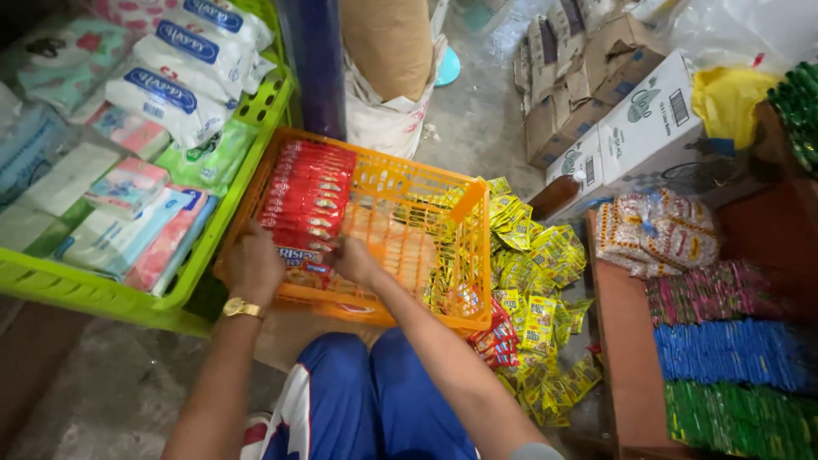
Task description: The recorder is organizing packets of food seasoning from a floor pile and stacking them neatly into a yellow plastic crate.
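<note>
An orange plastic basket point(443, 200) sits in front of me on the floor. A neat row of red snack packets point(307, 192) lies along its left side. My left hand point(253, 264), with a gold watch on the wrist, rests on the near end of that row. My right hand point(354, 258) grips the same near packets from the right. Both hands press on the nearest red packet. The basket's right half holds some yellow sachets point(443, 255).
A pile of yellow sachets point(537, 290) lies to the right of the basket. A green crate point(102, 294) of tissue packs stands on the left. Cardboard boxes point(648, 119) are at the back right, and a wooden shelf point(626, 358) with coloured packet strips is on the right.
</note>
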